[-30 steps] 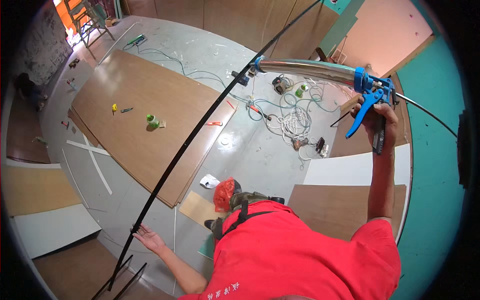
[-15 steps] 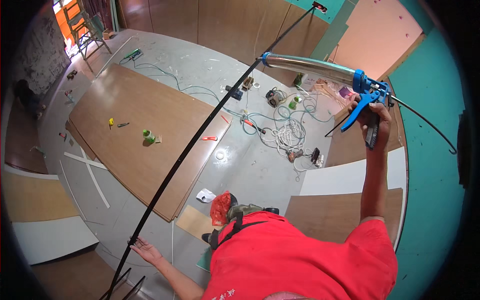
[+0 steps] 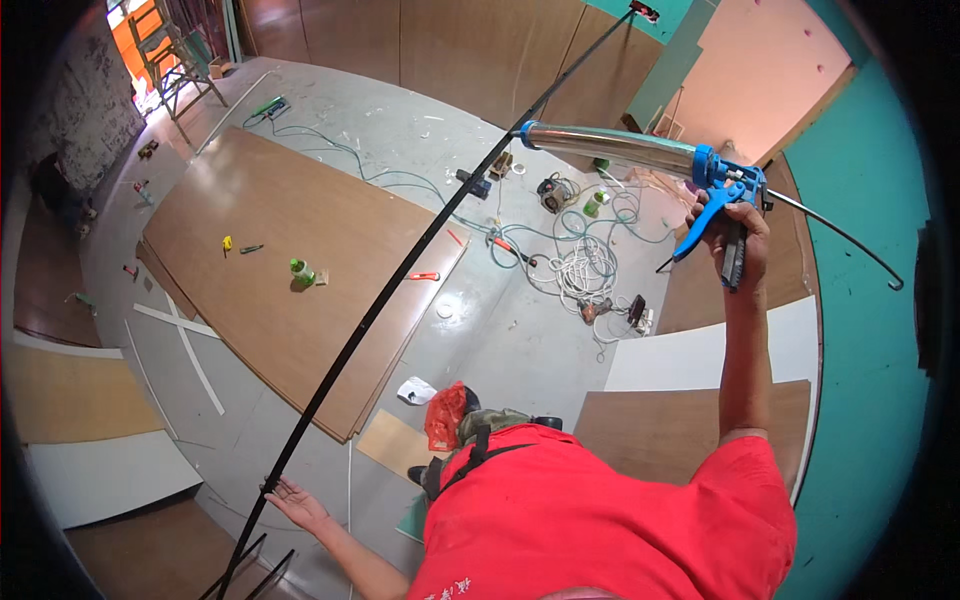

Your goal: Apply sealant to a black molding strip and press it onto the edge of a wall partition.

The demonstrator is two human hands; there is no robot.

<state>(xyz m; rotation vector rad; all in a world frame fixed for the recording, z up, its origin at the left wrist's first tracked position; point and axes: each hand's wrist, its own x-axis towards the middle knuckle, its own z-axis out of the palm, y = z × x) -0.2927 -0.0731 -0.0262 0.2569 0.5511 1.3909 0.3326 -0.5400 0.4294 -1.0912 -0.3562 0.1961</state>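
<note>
A long narrow black strip [image 3: 362, 328] runs diagonally from the far wall at upper right to the lower left. My left hand [image 3: 298, 504] holds it near its lower end, palm up, with the fingertips at its edge. In my right hand [image 3: 738, 228], raised at the right, is a caulking gun [image 3: 620, 148] with a silver barrel, blue trigger and long hooked rod. My fingers wrap round its handle and trigger. The gun's nozzle end meets the strip, or lies very close to it; exact contact is too small to tell.
Brown panels [image 3: 300, 220] lie stacked on the floor, bearing a green bottle [image 3: 302, 272], a yellow tape measure [image 3: 227, 243] and a red cutter [image 3: 424, 276]. Coiled white cable [image 3: 588, 268] and power tools lie ahead. A teal wall [image 3: 860, 400] stands at right. A stepladder [image 3: 170, 65] is far left.
The caulking gun and my right hand have shifted a little left, the nozzle end sliding down along the strip. My left hand keeps its place on the strip.
</note>
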